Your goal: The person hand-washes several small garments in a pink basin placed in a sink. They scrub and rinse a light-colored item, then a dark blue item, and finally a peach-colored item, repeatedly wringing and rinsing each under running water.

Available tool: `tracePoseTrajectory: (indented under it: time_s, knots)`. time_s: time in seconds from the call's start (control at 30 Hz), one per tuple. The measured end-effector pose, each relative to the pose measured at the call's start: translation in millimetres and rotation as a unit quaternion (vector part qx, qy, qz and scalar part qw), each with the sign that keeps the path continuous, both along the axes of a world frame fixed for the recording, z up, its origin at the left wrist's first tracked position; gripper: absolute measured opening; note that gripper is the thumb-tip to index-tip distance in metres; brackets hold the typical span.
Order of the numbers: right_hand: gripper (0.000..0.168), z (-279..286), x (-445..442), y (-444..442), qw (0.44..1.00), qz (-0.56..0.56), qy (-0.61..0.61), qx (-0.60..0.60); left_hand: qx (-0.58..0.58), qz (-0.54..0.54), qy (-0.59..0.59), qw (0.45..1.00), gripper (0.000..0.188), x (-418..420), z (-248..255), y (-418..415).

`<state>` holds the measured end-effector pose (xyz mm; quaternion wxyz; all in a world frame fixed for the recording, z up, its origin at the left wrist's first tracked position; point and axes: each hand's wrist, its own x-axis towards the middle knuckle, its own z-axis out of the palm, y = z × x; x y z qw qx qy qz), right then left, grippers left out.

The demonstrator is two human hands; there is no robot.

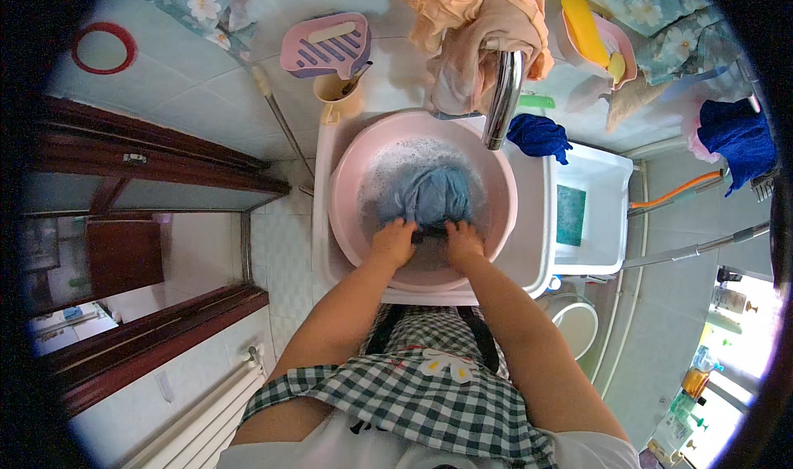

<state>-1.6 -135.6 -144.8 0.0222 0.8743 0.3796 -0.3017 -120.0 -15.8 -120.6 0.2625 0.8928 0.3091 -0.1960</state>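
A round pink plastic basin point(342, 221) holds soapy, foamy water and stands in a white sink point(534, 221). A wet blue-grey cloth point(437, 190) lies bunched in the water. Both hands are at its near edge, a little apart. My left hand point(395, 242) grips the cloth's left side with bent fingers. At the right side my right hand point(463, 242) has its fingers closed on the same cloth. Between them a dark part of the cloth or another dark piece shows. What lies under the water is hidden.
A chrome faucet point(503, 103) reaches over the basin's far right rim, with peach and beige cloths point(464, 66) draped over it. Beyond the rim are a yellow cup point(339, 102) and a pink soap dish point(325, 44). A dark blue cloth point(538, 135) and a white tub point(604, 208) are at the right.
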Motion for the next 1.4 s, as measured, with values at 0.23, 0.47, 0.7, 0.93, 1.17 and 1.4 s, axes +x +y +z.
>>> tracePoseTrajectory:
  time_s: [0.23,0.47,0.7,0.93,1.17,1.4]
  knots:
    - [0.038,13,-5,-2,0.968,0.203,0.075,-0.125,0.033,-0.121,0.143,0.982,0.032,-17,-25,-15]
    - [0.037,31,36,-9,0.98,-0.079,0.107,0.146,-0.193,0.181,-0.104,0.959,0.051,-19,-36,44]
    - [0.018,145,83,9,0.816,-0.224,0.146,0.512,-0.23,0.347,-0.359,0.835,0.053,-1,119,92]
    - [0.01,165,62,10,0.74,-0.23,0.181,0.605,-0.16,0.244,-0.509,0.81,0.026,-3,153,81]
    - [0.011,46,55,14,0.902,-0.151,-0.028,0.404,-0.093,0.187,-0.286,0.935,0.027,-5,46,41]
    - [0.022,-8,13,-2,0.997,0.07,0.01,-0.005,0.061,-0.046,0.09,0.993,0.023,-13,3,-5]
